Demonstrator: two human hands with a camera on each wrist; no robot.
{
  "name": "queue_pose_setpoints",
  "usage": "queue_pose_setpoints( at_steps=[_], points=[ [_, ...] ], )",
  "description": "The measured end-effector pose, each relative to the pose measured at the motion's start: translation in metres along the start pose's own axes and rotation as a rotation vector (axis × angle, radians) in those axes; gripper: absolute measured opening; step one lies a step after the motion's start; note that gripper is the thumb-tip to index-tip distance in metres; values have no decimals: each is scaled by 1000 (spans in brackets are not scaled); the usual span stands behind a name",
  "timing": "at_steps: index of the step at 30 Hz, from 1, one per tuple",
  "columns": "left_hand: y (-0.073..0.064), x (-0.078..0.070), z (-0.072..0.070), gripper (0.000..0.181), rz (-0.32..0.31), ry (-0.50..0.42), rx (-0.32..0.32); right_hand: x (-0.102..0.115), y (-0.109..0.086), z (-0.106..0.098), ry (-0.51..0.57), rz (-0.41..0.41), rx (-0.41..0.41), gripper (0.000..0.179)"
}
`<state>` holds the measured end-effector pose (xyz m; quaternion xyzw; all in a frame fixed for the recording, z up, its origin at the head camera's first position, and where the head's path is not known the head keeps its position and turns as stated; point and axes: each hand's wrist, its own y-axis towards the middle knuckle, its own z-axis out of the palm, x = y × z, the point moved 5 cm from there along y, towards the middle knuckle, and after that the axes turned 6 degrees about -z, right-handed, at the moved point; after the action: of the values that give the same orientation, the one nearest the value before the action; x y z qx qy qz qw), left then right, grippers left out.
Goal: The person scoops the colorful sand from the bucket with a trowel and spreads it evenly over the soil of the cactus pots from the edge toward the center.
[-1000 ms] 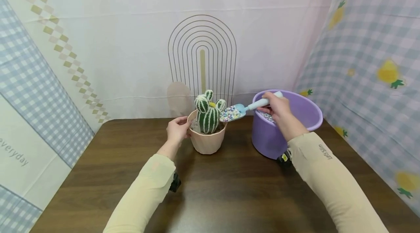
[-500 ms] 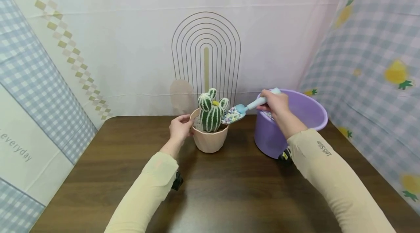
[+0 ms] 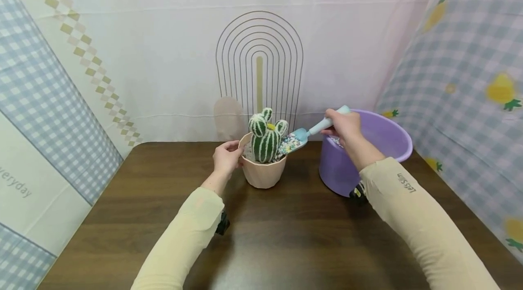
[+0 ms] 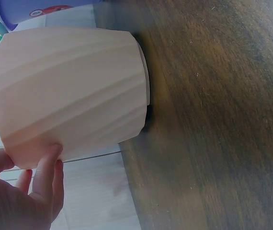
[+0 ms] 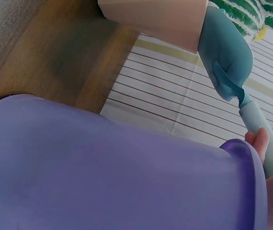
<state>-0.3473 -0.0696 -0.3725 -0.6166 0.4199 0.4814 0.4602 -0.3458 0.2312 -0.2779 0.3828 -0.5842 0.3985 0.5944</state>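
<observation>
A knitted green cactus (image 3: 265, 147) with white stripes and a yellow flower stands in a peach flowerpot (image 3: 263, 175). My left hand (image 3: 226, 157) pinches the pot's left rim; in the left wrist view its fingers (image 4: 45, 175) lie against the ribbed outer wall. With my right hand (image 3: 345, 127) I grip the pale handle of a light blue trowel (image 3: 301, 135). Its blade tilts down over the pot's right rim, beside the cactus, loaded with small coloured pebbles (image 3: 289, 144). The right wrist view shows the underside of the blade (image 5: 230, 52) right at the pot's rim.
A purple bucket (image 3: 339, 169) stands to the right under my right forearm, with pebbles (image 3: 337, 141) visible inside. The dark wooden table (image 3: 269, 235) ends at a printed cloth backdrop (image 3: 171, 72) behind. A checked cloth (image 3: 461, 72) hangs at the right.
The trowel has tipped further down and closer in at the pot, and pebbles on its blade have shifted toward the cactus. The left hand keeps its hold on the rim. The head view has shifted slightly.
</observation>
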Motion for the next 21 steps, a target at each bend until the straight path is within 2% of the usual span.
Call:
queue_pose_setpoints(
  at_steps=[11, 21],
  points=[
    [0, -1, 2, 29, 1, -7, -3, 7, -2, -2, -37, -27, 25, 11],
    [-2, -2, 2, 29, -3, -5, -4, 9, 0, -6, -5, -6, 22, 11]
  ],
)
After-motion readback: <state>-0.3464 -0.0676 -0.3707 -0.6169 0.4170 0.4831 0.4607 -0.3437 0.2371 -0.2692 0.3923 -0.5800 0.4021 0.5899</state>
